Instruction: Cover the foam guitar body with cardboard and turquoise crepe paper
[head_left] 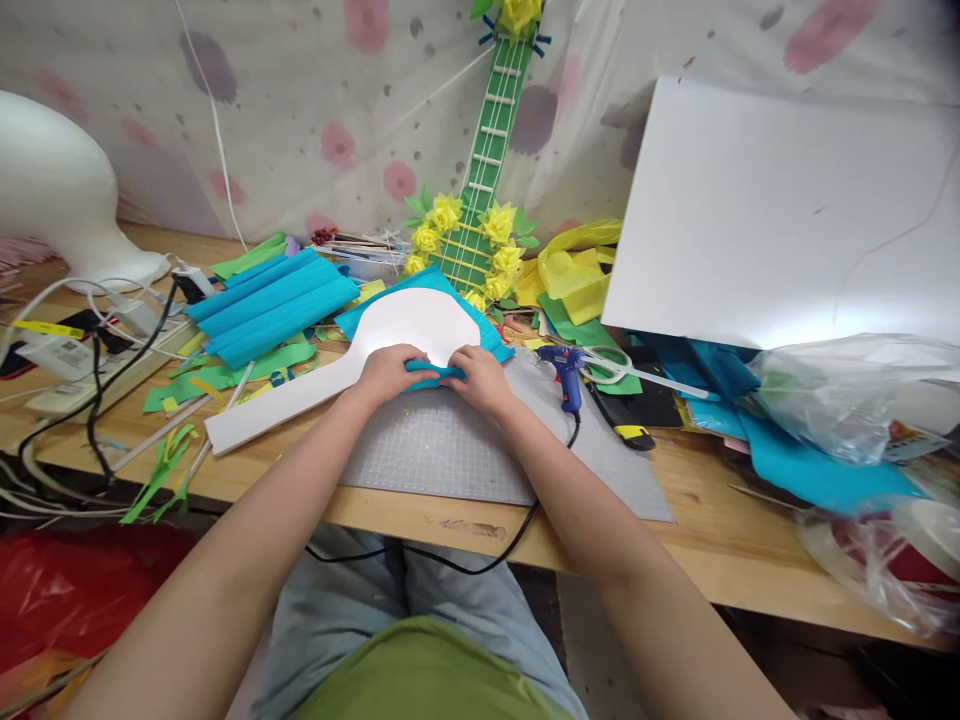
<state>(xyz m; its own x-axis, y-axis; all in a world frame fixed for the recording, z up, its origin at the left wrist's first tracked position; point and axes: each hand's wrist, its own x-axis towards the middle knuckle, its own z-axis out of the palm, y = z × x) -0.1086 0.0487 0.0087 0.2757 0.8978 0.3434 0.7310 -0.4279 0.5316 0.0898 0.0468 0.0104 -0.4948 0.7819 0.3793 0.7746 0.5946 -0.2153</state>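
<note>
A white guitar-shaped board (416,318) lies on a sheet of blue crepe paper (491,340), its long neck pointing to the lower left. At the board's near edge, my left hand (392,373) and my right hand (478,377) both grip the blue paper's folded-up edge. The fingers of both hands are closed on it, thumbs toward each other. Part of the paper is hidden under the board. A blue hot glue gun (566,372) lies to the right of my right hand.
Under the work is a grey cutting mat (450,450). Folded blue crepe paper (277,300) and a power strip (112,365) are at left. A green paper guitar with yellow flowers (480,190) leans at the back. Scissors (611,365), a yellow-black cutter (634,436) and a white board (750,220) are at right.
</note>
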